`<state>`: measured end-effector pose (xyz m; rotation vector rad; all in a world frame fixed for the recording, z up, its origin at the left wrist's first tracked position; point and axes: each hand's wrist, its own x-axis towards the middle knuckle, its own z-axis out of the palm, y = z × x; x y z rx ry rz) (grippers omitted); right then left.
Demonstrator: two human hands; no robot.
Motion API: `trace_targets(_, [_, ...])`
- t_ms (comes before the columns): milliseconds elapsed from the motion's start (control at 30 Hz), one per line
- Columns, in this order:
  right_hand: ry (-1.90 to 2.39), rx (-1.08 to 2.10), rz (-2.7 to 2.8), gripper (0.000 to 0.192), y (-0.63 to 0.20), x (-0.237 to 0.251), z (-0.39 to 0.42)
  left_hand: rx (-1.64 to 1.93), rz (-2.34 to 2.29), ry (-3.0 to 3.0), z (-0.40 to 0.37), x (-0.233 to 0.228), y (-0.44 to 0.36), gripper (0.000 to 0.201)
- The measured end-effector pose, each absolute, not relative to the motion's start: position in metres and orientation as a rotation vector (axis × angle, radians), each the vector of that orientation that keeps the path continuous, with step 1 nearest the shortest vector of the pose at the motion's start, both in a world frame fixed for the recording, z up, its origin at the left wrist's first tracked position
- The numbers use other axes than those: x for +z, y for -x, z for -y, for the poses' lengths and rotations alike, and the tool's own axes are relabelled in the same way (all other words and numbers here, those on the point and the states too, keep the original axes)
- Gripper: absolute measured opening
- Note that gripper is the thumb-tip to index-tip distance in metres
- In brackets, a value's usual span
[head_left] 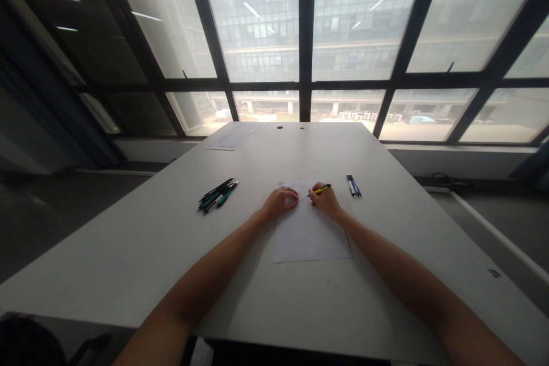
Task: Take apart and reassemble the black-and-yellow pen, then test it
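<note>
Head view: right hand (pixel 326 200) pinches a yellow pen (pixel 320 189) over the paper (pixel 309 234); left hand (pixel 281 202), loosely curled and holding nothing, presses the sheet at 9 o'clock.

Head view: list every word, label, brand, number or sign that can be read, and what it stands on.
None can be read.
White sheet of paper under both hands: no writing can be made out.
Yellow pen in the right hand: any print too small.
Pale sheets at the far end of the white table: faint marks, blurred.
Small dark mark near the table's right edge: unreadable.
</note>
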<state>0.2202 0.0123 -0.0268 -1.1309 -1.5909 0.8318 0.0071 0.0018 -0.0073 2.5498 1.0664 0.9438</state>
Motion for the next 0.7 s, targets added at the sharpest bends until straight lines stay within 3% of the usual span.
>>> trace_targets(267, [1.085,0.606,1.363,0.032,-0.227,-0.017,-0.011,0.970,-1.080,-2.541,-0.004,-0.012,-0.006,0.008])
trace_targets(400, [0.957,0.807,1.359,0.033,-0.228,-0.009,-0.006,1.014,-1.139,-2.549,-0.001,-0.007,-0.006,0.014])
trace_targets(567, [0.816,1.101,1.479,0.032,-0.222,-0.004,0.005,1.144,-1.137,-2.532,0.005,0.002,-0.007,0.044])
trace_targets(700, [0.757,1.199,1.564,0.029,-0.217,-0.002,0.013,1.109,-1.085,-2.578,0.005,0.002,-0.008,0.023])
